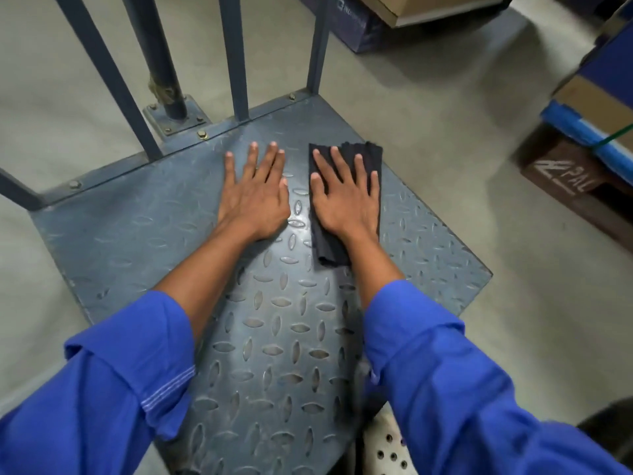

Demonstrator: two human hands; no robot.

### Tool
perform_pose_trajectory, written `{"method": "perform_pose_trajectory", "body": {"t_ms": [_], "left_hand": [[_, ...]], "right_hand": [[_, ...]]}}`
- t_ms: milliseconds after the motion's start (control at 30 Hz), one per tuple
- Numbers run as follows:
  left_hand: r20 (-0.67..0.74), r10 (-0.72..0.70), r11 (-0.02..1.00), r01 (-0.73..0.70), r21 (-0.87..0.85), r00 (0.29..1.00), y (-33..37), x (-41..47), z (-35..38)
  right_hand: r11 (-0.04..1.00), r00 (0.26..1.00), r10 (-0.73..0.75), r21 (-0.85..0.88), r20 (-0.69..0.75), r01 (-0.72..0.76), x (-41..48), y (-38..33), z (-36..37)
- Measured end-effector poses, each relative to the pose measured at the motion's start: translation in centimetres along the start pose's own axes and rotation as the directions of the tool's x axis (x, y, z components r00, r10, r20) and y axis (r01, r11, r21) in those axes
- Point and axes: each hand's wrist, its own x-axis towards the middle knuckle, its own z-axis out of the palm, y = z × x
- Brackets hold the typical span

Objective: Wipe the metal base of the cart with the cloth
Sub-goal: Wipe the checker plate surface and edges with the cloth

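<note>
Right grip [346,197] released, fingers flat, pressing the folded black cloth [329,248] onto the far part of the metal base [137,241]. Left grip [255,193] also released, palm flat on bare plate just beside it. Risk as I judge it: the unpinched cloth could bunch or slip on the raised tread, leaving patches unwiped.

Grey concrete floor [428,138] all around. Up top there's a cardboard box [428,8] sitting on a dark blue box [352,25] with white print. On the right, a brown wooden pallet block [561,176] with "PAL" stencilled on it, with blue plastic wrap [575,128] and a green strap [616,133] above it. A white shoe with holes [387,447] pokes in at the bottom.
</note>
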Motion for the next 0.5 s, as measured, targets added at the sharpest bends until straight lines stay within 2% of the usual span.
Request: {"method": "perform_pose_trajectory", "body": {"t_ms": [133, 267, 400, 433, 500], "left_hand": [[0.0, 0.035, 0.999, -0.035, -0.003, 0.999, 0.8, -1.4, 0.5], [0.006, 0.014, 1.0, -0.014, -0.012, 1.0, 1.5, -1.9, 0.6], [0.007, 0.01, 1.0, -0.009, -0.015, 1.0, 1.5, -1.8, 0.6], [0.005, 0.011, 1.0, -0.011, -0.019, 1.0, 1.7, -1.7, 0.6], [-0.004, 0.01, 1.0, -0.01, -0.027, 1.0, 1.9, -1.7, 0.7]], "right_hand": [[0.996, 0.997, 0.08, -0.029, 0.022, -0.08, 5.5, 2.1, -1.3], [0.99, 0.988, 0.141, -0.012, -0.054, -0.142, -1.3, 3.6, -0.8], [0.95, 0.948, 0.311, 0.036, -0.064, -0.31, -4.3, 1.3, 0.1], [0.953, 0.952, 0.302, 0.048, -0.052, -0.299, -3.3, 0.5, 0.1], [0.983, 0.983, 0.182, 0.036, -0.026, -0.181, -0.9, -0.8, 0.1]]}}
